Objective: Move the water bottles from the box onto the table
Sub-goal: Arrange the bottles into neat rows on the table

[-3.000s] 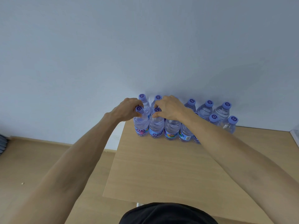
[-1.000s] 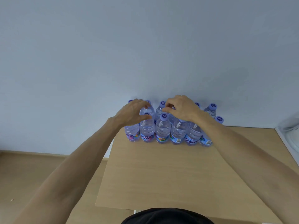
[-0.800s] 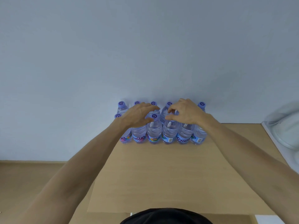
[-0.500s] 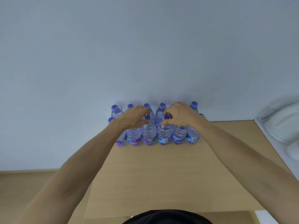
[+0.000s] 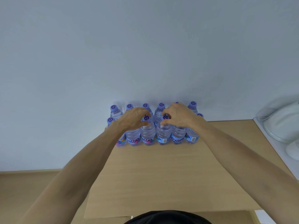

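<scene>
Several clear water bottles with purple caps stand in two rows at the far edge of the wooden table [image 5: 161, 175], against the wall. My left hand [image 5: 132, 118] pinches the neck of a front-row bottle [image 5: 148, 131], thumb and fingers around it just under the cap. Beside it, my right hand [image 5: 178, 115] grips the neck of the neighbouring front-row bottle [image 5: 163, 133]. Both bottles stand upright on the table among the others. My hands hide some caps. No box is in view.
A white surface with a clear plastic-wrapped white object [image 5: 283, 125] lies at the right edge. The table's left edge drops to a wooden floor [image 5: 32, 191]. The pale wall [image 5: 145, 54] stands right behind the bottles.
The view has swung left to right, so the bottles now sit nearer the centre and the white object appeared. Both hands stay on front-row bottle necks, fingers closing a little tighter.
</scene>
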Tool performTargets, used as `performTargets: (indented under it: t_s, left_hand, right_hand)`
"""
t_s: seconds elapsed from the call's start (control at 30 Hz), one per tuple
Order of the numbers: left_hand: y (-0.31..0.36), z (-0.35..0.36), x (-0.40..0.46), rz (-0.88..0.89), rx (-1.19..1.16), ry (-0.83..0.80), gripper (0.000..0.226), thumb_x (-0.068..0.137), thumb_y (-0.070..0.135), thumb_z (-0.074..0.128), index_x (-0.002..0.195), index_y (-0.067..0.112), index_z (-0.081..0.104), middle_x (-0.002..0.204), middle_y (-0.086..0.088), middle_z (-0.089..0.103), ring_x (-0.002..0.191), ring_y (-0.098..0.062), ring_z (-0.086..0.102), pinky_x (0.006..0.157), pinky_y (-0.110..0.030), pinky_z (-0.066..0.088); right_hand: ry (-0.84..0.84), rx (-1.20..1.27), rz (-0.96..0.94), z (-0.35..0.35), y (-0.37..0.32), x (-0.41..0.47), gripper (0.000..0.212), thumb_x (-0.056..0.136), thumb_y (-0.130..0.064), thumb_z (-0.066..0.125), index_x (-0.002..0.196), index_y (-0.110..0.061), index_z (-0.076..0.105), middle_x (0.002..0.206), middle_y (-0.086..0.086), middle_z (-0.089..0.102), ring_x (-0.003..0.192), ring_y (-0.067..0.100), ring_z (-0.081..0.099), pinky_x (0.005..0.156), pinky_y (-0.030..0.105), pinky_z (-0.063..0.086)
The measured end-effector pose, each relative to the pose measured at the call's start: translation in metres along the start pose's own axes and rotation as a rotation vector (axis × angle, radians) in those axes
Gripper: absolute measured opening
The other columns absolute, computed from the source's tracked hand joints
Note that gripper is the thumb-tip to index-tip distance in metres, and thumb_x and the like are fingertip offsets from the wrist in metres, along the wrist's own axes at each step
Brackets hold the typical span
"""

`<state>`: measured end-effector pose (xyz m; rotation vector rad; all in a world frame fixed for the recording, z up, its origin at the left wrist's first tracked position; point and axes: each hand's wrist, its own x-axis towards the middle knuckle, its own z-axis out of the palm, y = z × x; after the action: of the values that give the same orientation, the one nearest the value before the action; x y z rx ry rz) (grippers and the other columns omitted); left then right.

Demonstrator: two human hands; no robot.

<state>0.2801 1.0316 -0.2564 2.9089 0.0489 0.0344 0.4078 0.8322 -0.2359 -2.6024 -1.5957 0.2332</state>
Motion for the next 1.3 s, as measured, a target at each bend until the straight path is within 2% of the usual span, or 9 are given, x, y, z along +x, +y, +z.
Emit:
performTargets:
  t_s: [0.3, 0.53, 0.63, 0.8, 0.9, 1.0, 1.13, 1.2, 1.3]
  left_hand:
    - [0.0, 0.002, 0.002, -0.035, 0.01, 0.007, 0.037, 0.086, 0.044, 0.066, 0.114, 0.021, 0.06, 0.112, 0.0, 0.061, 0.094, -0.02, 0.058, 0.069, -0.031, 0.042]
    - [-0.001, 0.002, 0.004, -0.039, 0.011, 0.005, 0.038, 0.086, 0.045, 0.066, 0.114, 0.02, 0.059, 0.111, 0.0, 0.061, 0.088, -0.018, 0.054, 0.068, -0.031, 0.04]
    - [-0.002, 0.003, 0.005, -0.041, 0.004, -0.002, 0.037, 0.085, 0.044, 0.066, 0.113, 0.02, 0.059, 0.109, -0.001, 0.061, 0.083, -0.013, 0.047, 0.068, -0.03, 0.039]
    - [-0.002, 0.002, 0.004, -0.036, -0.008, -0.011, 0.038, 0.086, 0.042, 0.066, 0.114, 0.019, 0.059, 0.11, -0.002, 0.061, 0.084, -0.014, 0.047, 0.071, -0.033, 0.045]
    - [-0.002, 0.002, 0.004, -0.037, -0.007, -0.014, 0.038, 0.086, 0.043, 0.066, 0.114, 0.019, 0.059, 0.109, -0.001, 0.061, 0.085, -0.015, 0.049, 0.071, -0.034, 0.046]
    - [-0.002, 0.002, 0.005, -0.031, -0.005, -0.01, 0.037, 0.085, 0.043, 0.067, 0.113, 0.019, 0.059, 0.108, -0.001, 0.061, 0.083, -0.014, 0.047, 0.069, -0.031, 0.042]
    - [-0.003, 0.0, 0.006, -0.031, -0.003, -0.025, 0.037, 0.085, 0.044, 0.067, 0.112, 0.02, 0.059, 0.108, 0.0, 0.06, 0.083, -0.014, 0.047, 0.069, -0.031, 0.042]
    - [-0.004, 0.0, 0.007, -0.037, -0.001, -0.033, 0.038, 0.085, 0.045, 0.067, 0.112, 0.02, 0.059, 0.109, 0.0, 0.06, 0.083, -0.014, 0.048, 0.07, -0.033, 0.045]
    - [-0.004, 0.0, 0.007, -0.04, 0.002, -0.044, 0.039, 0.085, 0.045, 0.067, 0.113, 0.021, 0.059, 0.11, 0.0, 0.06, 0.084, -0.014, 0.048, 0.073, -0.034, 0.048]
  right_hand:
    - [-0.013, 0.022, 0.019, 0.0, -0.001, -0.001, 0.047, 0.082, -0.062, 0.06, 0.111, -0.025, 0.064, 0.095, 0.003, 0.061, 0.099, 0.024, 0.051, 0.086, 0.037, 0.038]
    - [-0.05, -0.003, 0.018, 0.0, -0.001, 0.001, 0.05, 0.083, -0.062, 0.059, 0.115, -0.024, 0.063, 0.09, -0.001, 0.047, 0.103, 0.027, 0.049, 0.092, 0.044, 0.043]
    - [-0.042, 0.011, 0.0, 0.001, -0.001, 0.001, 0.048, 0.085, -0.058, 0.06, 0.117, -0.022, 0.063, 0.092, 0.0, 0.045, 0.105, 0.025, 0.047, 0.088, 0.041, 0.044]
    - [-0.038, 0.041, -0.098, -0.002, 0.004, -0.001, 0.041, 0.089, -0.046, 0.062, 0.121, -0.021, 0.062, 0.103, -0.001, 0.058, 0.108, 0.019, 0.042, 0.083, 0.031, 0.037]
    - [-0.054, -0.017, -0.06, -0.005, 0.005, -0.001, 0.05, 0.086, -0.055, 0.061, 0.126, -0.027, 0.057, 0.11, -0.004, 0.06, 0.11, 0.019, 0.045, 0.089, 0.033, 0.034]
    - [-0.04, -0.065, 0.057, -0.005, 0.001, 0.001, 0.056, 0.08, -0.067, 0.059, 0.113, -0.021, 0.062, 0.097, -0.001, 0.063, 0.1, 0.021, 0.053, 0.089, 0.034, 0.036]
    - [-0.061, -0.018, 0.043, -0.005, -0.005, 0.003, 0.035, 0.087, -0.05, 0.062, 0.092, -0.016, 0.061, 0.089, 0.003, 0.047, 0.098, 0.027, 0.052, 0.083, 0.038, 0.043]
    - [-0.093, 0.01, -0.008, -0.007, -0.004, 0.002, 0.026, 0.09, -0.043, 0.062, 0.102, -0.02, 0.063, 0.094, 0.003, 0.048, 0.105, 0.024, 0.047, 0.087, 0.041, 0.044]
    - [-0.127, 0.003, -0.04, -0.01, -0.002, 0.001, 0.04, 0.092, -0.041, 0.06, 0.128, -0.024, 0.057, 0.111, 0.004, 0.058, 0.111, 0.021, 0.045, 0.092, 0.041, 0.042]
